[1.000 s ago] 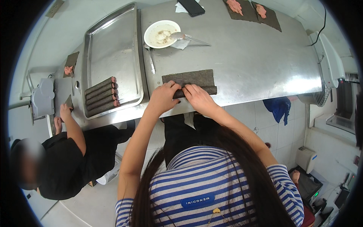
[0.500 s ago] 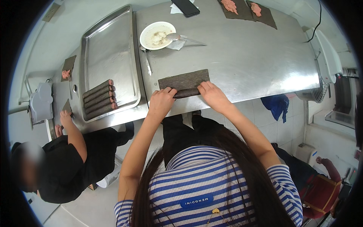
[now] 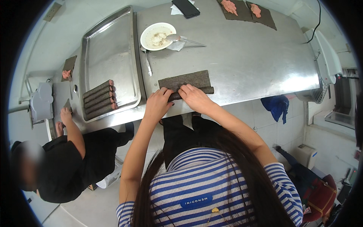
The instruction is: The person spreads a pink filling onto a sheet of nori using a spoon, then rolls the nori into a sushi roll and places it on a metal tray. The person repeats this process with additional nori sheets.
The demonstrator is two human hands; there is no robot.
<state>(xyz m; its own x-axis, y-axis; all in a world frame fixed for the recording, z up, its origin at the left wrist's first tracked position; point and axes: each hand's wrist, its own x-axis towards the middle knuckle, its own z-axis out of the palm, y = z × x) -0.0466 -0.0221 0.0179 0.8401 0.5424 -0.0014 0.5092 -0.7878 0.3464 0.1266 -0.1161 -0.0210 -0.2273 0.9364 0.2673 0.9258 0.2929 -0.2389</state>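
A dark seaweed sheet [image 3: 191, 77] lies on the steel table near its front edge, its near side curled into a roll [image 3: 206, 90]. My left hand [image 3: 159, 101] grips the roll's left part, fingers bent over it. Close beside it, my right hand [image 3: 195, 99] presses its fingertips on the roll around the middle. The roll's right end sticks out past my right hand. Whatever lies inside the roll is hidden.
On the left, a metal tray [image 3: 109, 56] holds several finished seaweed rolls [image 3: 99, 100] with pink ends. Behind stand a white bowl [image 3: 146, 42] with a spoon and a phone [image 3: 186, 8]. Seaweed sheets [image 3: 234, 14] carry pink paste. A co-worker's hand [image 3: 66, 116] works at far left.
My right hand has slid left along the roll, from its right end toward my left hand. My left hand stays nearly in place. The right end of the roll is now uncovered.
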